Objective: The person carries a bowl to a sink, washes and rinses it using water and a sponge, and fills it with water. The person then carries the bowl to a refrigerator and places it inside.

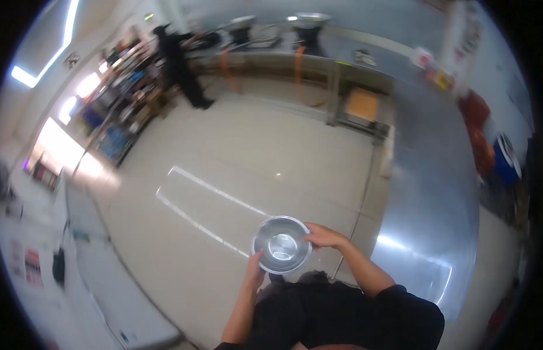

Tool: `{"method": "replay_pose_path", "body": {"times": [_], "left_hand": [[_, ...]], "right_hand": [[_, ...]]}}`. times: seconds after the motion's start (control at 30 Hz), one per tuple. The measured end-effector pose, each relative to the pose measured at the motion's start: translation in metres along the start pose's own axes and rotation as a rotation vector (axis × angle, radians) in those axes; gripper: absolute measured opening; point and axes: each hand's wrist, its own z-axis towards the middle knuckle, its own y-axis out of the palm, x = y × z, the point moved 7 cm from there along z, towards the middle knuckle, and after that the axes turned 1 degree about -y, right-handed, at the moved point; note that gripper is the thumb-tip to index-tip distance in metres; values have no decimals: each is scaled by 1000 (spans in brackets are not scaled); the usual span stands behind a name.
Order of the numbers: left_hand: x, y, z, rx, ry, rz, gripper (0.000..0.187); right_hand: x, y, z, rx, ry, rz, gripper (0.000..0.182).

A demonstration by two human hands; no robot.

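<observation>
A round metal bowl (282,245) is held in front of my body, above the tiled floor, with its open side facing up. My left hand (255,269) grips the lower left rim, its thumb over the edge. On the right side of the rim is my right hand (322,235), with the thumb inside and the other fingers partly hidden beneath. Only reflections show inside the bowl; no contents can be made out.
A long metal counter (426,175) runs along my right. Stoves with pots (308,29) line the far counter, where a person in dark clothes (181,67) stands. Crowded shelves (131,87) are at the far left, a white cabinet (117,280) at the near left.
</observation>
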Motion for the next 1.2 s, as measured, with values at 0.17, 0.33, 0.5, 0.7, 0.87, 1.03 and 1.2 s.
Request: {"method": "replay_pose_path", "body": {"times": [0.17, 0.33, 0.5, 0.7, 0.87, 1.03, 1.2], "left_hand": [[99, 70, 144, -106, -73, 30, 35], [152, 165, 275, -288, -34, 64, 36], [187, 285, 416, -334, -31, 82, 43], [205, 436, 568, -345, -91, 66, 47], [211, 557, 698, -406, -95, 144, 48], [218, 694, 808, -521, -164, 188, 48], [225, 836, 902, -570, -185, 246, 49]], "right_hand": [[-40, -111, 42, 353, -66, 342, 40], [50, -203, 51, 646, 82, 354, 40], [129, -339, 92, 705, 220, 8, 38], [38, -539, 110, 790, 105, -139, 36], [32, -707, 150, 893, 105, -146, 33], [20, -840, 186, 920, 200, -54, 33], [16, -969, 193, 1019, -17, 246, 28]]}}
